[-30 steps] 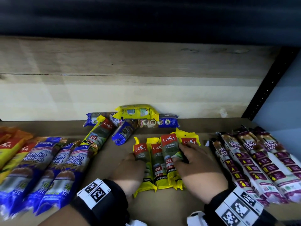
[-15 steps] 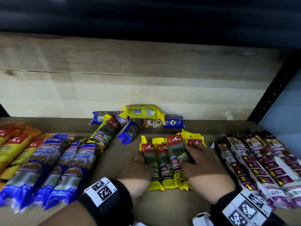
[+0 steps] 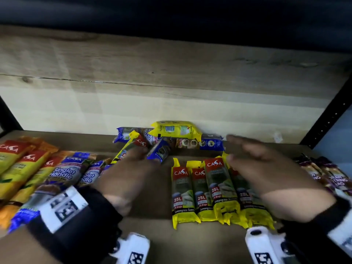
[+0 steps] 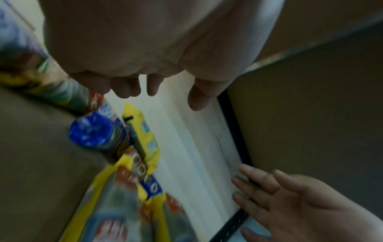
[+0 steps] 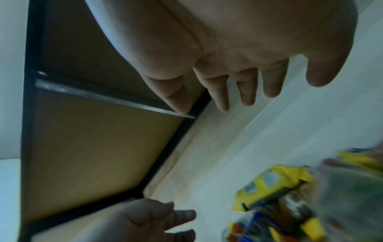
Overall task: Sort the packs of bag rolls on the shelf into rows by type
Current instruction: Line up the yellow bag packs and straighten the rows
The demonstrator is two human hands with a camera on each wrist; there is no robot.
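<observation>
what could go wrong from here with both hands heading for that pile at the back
The loose pile is stacked crosswise against the back wall, so pulling one pack may drag or topple the others. The right hand hangs over the yellow lemongrass row and could knock it crooked. The left hand could brush the blue singlet handle packs.

Seen from below, the left hand (image 4: 157,49) fills the top of the left wrist view, its fingers (image 4: 126,88) loosely curled and empty. Beneath them a round blue-ended pack of rolled bags (image 4: 93,131) lies beside a yellow plastic pack (image 4: 149,139), with blurred yellow packs (image 4: 124,212) nearer. The right hand (image 4: 300,209) is spread, fingers straight, before the pale wooden back board (image 4: 196,155).
</observation>
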